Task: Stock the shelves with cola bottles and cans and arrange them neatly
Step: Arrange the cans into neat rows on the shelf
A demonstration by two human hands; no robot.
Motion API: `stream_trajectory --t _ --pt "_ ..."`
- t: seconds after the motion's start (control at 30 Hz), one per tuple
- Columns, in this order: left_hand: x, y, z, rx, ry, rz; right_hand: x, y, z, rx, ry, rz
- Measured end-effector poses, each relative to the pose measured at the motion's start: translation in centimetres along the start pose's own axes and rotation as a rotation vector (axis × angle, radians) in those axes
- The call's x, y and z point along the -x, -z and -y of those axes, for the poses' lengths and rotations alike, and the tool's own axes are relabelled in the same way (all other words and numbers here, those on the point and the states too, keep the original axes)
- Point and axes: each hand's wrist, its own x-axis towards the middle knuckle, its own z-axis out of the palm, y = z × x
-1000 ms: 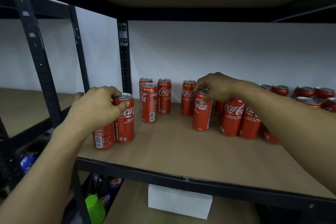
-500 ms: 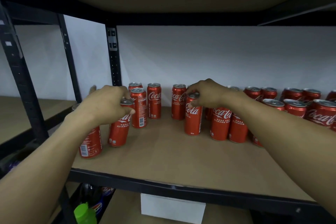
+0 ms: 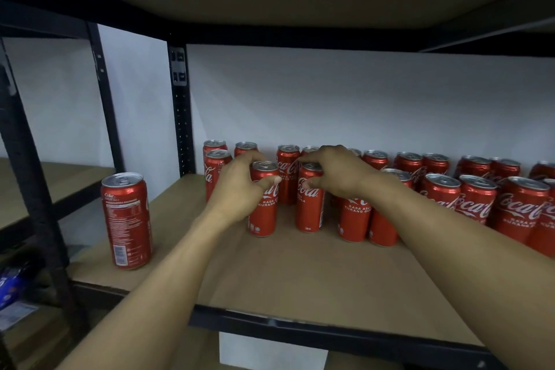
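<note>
Chipboard shelf board (image 3: 300, 279) mostly bare at 6 o'clock; partly stocked by the look of it, no bottles in sight. Standing apart at 8 o'clock of the hands: lone cola can (image 3: 127, 221), not yet lined up. At centre, left hand (image 3: 237, 192) wrapped round front can (image 3: 264, 213); right hand (image 3: 339, 174) pinching the rim of neighbouring can (image 3: 309, 207), just beside. From 3 o'clock back to 12, rough rows of cans (image 3: 477, 201) along white wall (image 3: 330, 99).

Down low and behind
White wall (image 3: 330, 93) across the back; white box (image 3: 270, 351) bottom centre, blue packet (image 3: 12, 285) peeking in lower left.
</note>
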Motion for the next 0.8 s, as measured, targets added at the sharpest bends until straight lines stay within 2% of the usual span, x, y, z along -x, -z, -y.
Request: stream_trajectory --t 0.13,0.33,0.8 --pt "1.6 -1.7 1.5 0.239 0.114 -0.158 0.1 0.3 -0.1 0.012 0.011 0.006" --pt "3.8 -3.2 5.2 0.176 0.22 0.064 -0.2 1.0 -0.2 0.019 0.013 0.035" --pt "4.6 -3.7 6.0 0.155 0.146 0.065 -1.5 2.6 -0.7 0.029 -0.058 0.134"
